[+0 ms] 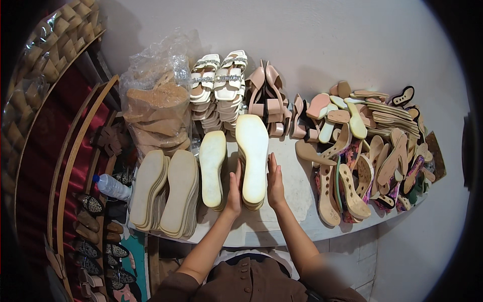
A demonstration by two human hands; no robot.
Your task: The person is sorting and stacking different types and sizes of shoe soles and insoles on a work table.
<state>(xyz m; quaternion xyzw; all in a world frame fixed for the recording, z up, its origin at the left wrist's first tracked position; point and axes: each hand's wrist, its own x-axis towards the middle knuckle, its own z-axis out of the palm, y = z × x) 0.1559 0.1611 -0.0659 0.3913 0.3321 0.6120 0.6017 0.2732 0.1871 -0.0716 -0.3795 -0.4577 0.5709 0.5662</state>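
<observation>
A tall stack of cream sole-shaped insoles stands on the table in front of me, its top piece bright and outlined in tan. My left hand lies along the stack's left side with its fingers stretched out, partly hidden by it. On the other side, my right hand is upright and flat, fingers straight, with a narrow gap to the stack's edge. Just left of my left hand is a lower insole stack. Two further stacks, a greyish-beige one and its neighbour, stand farther left.
Behind the stacks are a plastic bag of tan soles, white embellished sandals and pink heeled sandals. Loose soles and shoe parts crowd the right side. A water bottle and a shoe shelf are at left.
</observation>
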